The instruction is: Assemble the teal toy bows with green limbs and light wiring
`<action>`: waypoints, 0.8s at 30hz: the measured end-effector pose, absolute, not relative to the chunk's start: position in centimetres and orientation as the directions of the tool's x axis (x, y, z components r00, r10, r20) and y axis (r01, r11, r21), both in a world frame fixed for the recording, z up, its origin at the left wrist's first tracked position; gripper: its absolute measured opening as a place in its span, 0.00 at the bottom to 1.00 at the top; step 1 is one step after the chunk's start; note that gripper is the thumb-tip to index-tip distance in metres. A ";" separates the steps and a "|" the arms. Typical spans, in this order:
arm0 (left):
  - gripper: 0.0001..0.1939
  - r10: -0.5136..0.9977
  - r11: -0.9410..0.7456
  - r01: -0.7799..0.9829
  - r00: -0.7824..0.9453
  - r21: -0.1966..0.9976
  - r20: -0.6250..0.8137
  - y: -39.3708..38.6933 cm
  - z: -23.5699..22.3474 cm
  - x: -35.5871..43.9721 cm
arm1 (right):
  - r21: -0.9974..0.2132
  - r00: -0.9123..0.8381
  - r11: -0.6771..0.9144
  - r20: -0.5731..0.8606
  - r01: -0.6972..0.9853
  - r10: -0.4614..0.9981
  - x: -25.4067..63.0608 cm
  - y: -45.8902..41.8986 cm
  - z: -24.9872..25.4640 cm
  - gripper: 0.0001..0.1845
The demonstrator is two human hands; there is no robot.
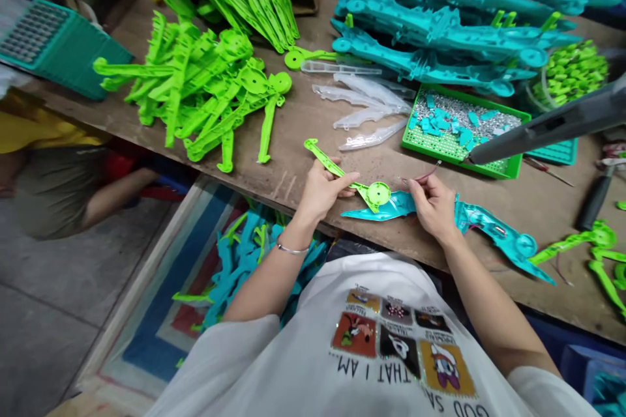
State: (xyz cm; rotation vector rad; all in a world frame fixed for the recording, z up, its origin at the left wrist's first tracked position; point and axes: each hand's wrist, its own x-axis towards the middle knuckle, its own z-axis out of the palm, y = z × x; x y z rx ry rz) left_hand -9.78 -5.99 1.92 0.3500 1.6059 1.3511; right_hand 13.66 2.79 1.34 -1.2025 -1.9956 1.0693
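My left hand (323, 187) is closed around the long arm of a lime-green plastic part (379, 193), whose round end lies over a teal plastic shell (493, 227). The shell is on the table before me, its hollow side up, with wires and small fittings inside. My right hand (433, 207) rests above the middle of the shell, thumb and fingertips pinched together. From that pinch a thin dark red wire (429, 172) sticks out. Part of the shell is hidden under my right hand.
Lime-green parts (205, 91) are heaped at left. Teal shells (440, 26) are stacked behind clear plastic strips (364, 104). A green tray (464, 159) holds screws and teal bits. A grey tool (552, 120) juts in from the right. More parts fill a box (132, 300) below the table.
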 end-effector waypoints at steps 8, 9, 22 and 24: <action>0.40 0.673 0.251 -0.328 -0.616 0.911 -0.408 -6.9 1.5 -8.9 | -0.845 -0.421 0.291 0.086 0.449 0.903 13.4 2.8 1.3 0.14; 0.40 0.675 0.245 -0.332 -0.617 0.911 -0.406 -6.8 1.4 -8.6 | -0.842 -0.417 0.294 0.091 0.453 0.904 13.4 2.7 1.3 0.14; 0.67 0.707 0.321 -0.241 -0.583 0.916 -0.401 -6.5 1.2 -9.6 | -0.838 -0.416 0.281 0.072 0.468 0.907 13.5 2.8 1.6 0.15; 0.70 0.723 0.333 -0.224 -0.563 0.916 -0.400 -6.7 1.2 -9.1 | -0.830 -0.429 0.287 0.065 0.479 0.901 13.7 2.7 1.7 0.15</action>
